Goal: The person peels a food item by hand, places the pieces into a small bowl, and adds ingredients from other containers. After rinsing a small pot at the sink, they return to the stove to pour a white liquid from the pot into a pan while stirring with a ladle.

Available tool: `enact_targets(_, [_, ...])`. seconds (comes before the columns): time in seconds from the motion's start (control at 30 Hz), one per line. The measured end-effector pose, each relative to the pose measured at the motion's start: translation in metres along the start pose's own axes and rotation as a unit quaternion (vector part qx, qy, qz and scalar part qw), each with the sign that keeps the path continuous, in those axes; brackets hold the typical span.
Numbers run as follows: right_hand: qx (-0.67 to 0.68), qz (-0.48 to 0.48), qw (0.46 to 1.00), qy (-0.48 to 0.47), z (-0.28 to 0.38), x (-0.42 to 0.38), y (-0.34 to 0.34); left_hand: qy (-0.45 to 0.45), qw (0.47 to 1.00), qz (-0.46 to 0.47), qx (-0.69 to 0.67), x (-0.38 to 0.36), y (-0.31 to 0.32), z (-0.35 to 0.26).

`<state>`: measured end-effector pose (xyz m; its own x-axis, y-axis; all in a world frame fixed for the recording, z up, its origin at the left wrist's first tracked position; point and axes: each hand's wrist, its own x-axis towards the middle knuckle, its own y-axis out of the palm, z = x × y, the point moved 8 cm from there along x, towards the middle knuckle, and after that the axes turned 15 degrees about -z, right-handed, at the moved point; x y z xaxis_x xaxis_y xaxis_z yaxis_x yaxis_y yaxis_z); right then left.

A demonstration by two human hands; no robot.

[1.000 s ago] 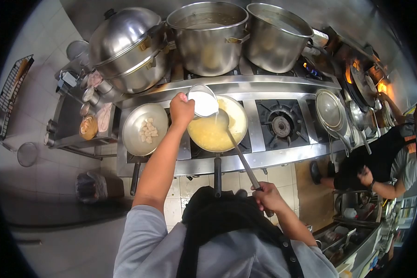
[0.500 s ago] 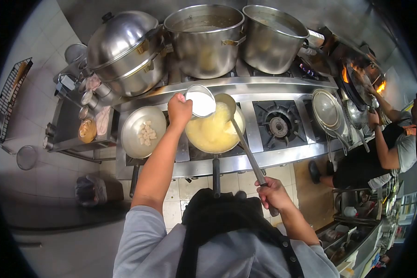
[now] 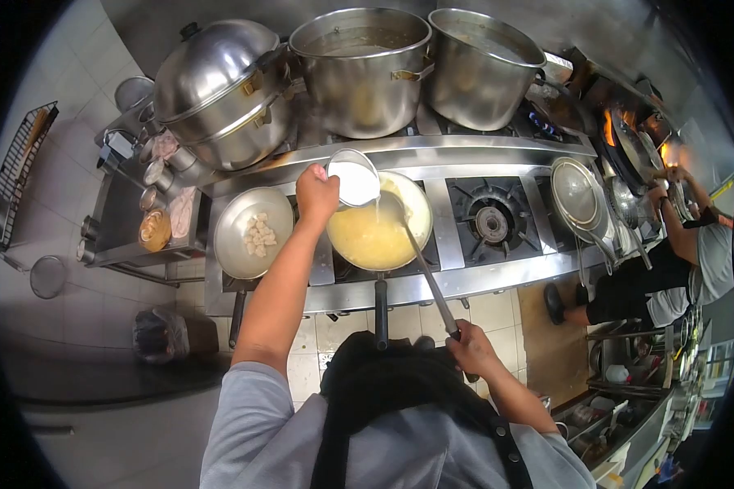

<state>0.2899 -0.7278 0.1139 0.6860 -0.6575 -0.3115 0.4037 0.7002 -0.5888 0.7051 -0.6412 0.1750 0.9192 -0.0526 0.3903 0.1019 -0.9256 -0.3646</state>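
Note:
My left hand (image 3: 316,196) is closed around a small metal container (image 3: 353,179) of white liquid, tipped over a frying pan (image 3: 420,204). A thin white stream seems to fall from its lip. Yellow, soupy liquid (image 3: 363,236) covers much of the pan's bottom. My right hand (image 3: 473,349) grips the dark end of a long-handled ladle (image 3: 432,285), whose head rests in the yellow liquid, partly sunk. Left of my left forearm, a second pan (image 3: 230,232) holds pale chunks (image 3: 259,235).
Two large open stockpots (image 3: 359,98) and a lidded steamer pot (image 3: 220,90) line the back. A bare burner (image 3: 489,222) lies right of the pan, then strainers (image 3: 577,196). At far right a co-worker (image 3: 669,261) handles a wok (image 3: 620,155) near flames.
The ladle head has gone from upper right down into the yellow liquid, and my right hand has shifted slightly left. My left hand stays put. The co-worker's hands have moved.

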Motion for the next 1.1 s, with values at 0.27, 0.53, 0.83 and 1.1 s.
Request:
enact_targets(0.27, [0.477, 0.165, 0.810, 0.299, 0.000, -0.013, 0.010, 0.039, 0.999, -0.026, 0.002, 0.000, -0.005, -0.004])
enact_targets(0.53, [0.341, 0.090, 0.920, 0.170, 0.011, -0.011, -0.008, 0.017, 1.000, -0.018, 0.004, -0.001, -0.004, -0.003])
enact_targets(0.83, [0.041, -0.055, 0.997, -0.036, 0.004, -0.001, -0.020, -0.025, 1.000, 0.015, 0.000, -0.001, -0.002, -0.006])
enact_targets(1.1, [0.196, 0.090, 0.966, 0.142, -0.004, -0.004, 0.012, 0.012, 1.000, 0.006, 0.017, -0.001, -0.005, -0.012])
